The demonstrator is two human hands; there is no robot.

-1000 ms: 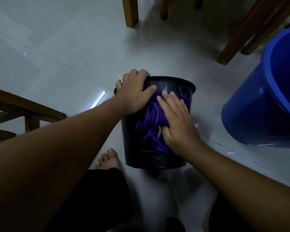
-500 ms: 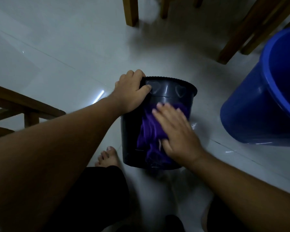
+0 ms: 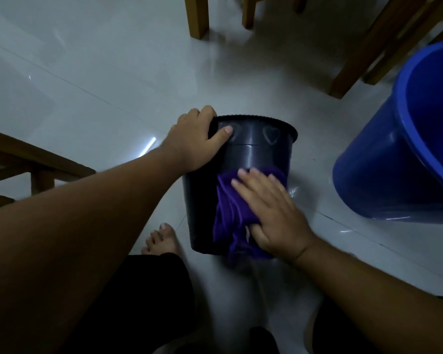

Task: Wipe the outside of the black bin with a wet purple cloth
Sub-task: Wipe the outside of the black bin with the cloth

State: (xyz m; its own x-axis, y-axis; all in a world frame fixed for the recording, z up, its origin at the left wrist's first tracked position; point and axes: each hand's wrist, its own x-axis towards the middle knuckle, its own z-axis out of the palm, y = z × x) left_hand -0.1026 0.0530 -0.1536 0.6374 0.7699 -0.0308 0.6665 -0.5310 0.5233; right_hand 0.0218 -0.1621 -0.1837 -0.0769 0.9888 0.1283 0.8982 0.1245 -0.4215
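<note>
Left hand (image 3: 196, 140) grips bin (image 3: 251, 159) rim. Right hand (image 3: 274, 213), fingers spread, presses cloth (image 3: 228, 213) flat against bin's lower wall.

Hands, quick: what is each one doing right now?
Left hand: closed on the black bin rim.
Right hand: flat, fingers spread, pressing the purple cloth against the bin's side.

The widest open stretch is the pale tiled floor (image 3: 92, 80) across the upper left of the frame. Wooden chair legs (image 3: 196, 16) stand along the top edge, with slanted ones at upper right. A blue bucket (image 3: 384, 172) fills the right side — only a narrow strip of floor separates it from the black bin (image 3: 253, 154) at centre. At left a low wooden frame (image 3: 36, 162) juts in. Below the bin, a bare foot (image 3: 161, 241) and dark-clothed knees close the lower edge — a slim gap runs between them.
</note>
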